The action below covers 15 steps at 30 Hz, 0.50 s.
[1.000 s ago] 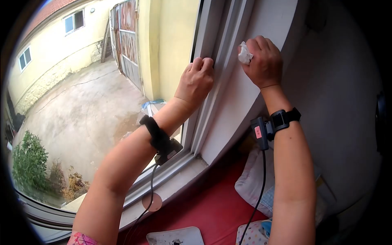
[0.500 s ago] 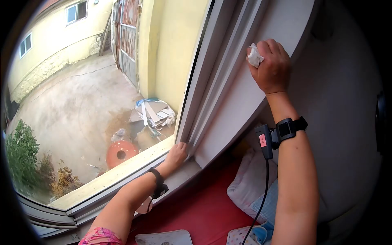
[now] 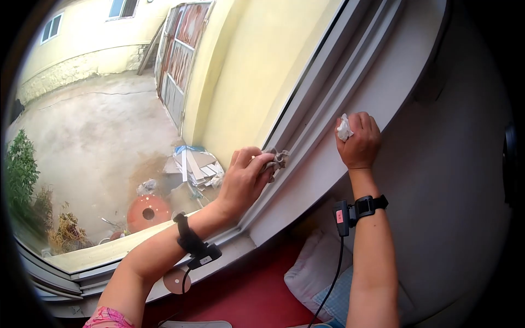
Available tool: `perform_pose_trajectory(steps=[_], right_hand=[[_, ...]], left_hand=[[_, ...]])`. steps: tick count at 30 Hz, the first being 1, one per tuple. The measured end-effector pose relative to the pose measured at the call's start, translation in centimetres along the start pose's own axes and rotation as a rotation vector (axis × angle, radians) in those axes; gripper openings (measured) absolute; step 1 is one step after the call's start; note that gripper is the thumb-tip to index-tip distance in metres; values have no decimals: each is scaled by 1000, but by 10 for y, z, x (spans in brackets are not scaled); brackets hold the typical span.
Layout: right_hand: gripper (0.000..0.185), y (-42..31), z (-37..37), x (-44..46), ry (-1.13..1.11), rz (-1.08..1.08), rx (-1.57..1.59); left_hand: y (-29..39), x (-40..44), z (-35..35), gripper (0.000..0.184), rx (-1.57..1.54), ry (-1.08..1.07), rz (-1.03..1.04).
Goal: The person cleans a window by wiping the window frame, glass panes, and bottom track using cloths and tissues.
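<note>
My left hand [image 3: 243,177] is closed on a crumpled, dirty grey wipe [image 3: 278,158] beside the side track of the white window frame [image 3: 322,109]. Closed round a crumpled white tissue [image 3: 344,128], my right hand [image 3: 361,139] is beside the white side wall of the window recess [image 3: 328,169]. Each wrist wears a black strap with a small cabled device.
Below lie a red surface [image 3: 246,290], a folded pale cloth [image 3: 309,262] and a round pinkish disc [image 3: 176,281] on the sill. Outside the glass are a rusty gate [image 3: 178,65], a pile of boards [image 3: 197,167] and a green bush [image 3: 22,169].
My left hand went down to the frame's bottom corner, then came back up, the grey wipe now showing in its fingers. My right hand sits lower in view, still with the tissue. The view has shifted.
</note>
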State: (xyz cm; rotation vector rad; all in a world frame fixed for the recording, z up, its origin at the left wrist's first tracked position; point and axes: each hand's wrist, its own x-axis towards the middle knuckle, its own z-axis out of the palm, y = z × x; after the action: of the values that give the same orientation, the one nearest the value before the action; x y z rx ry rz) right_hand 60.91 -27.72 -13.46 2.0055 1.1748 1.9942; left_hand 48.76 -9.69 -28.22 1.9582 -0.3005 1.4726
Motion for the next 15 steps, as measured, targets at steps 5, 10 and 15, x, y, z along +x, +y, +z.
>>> perform_pose_trajectory(steps=[5, 10, 15], right_hand=[[22, 0, -4, 1, -33, 21, 3], [23, 0, -4, 1, -36, 25, -19], [26, 4, 3, -1, -28, 3, 3]], left_hand=[[19, 84, 22, 26, -25, 176, 174], [21, 47, 9, 24, -35, 222, 11], [12, -66, -51, 30, 29, 16, -105]])
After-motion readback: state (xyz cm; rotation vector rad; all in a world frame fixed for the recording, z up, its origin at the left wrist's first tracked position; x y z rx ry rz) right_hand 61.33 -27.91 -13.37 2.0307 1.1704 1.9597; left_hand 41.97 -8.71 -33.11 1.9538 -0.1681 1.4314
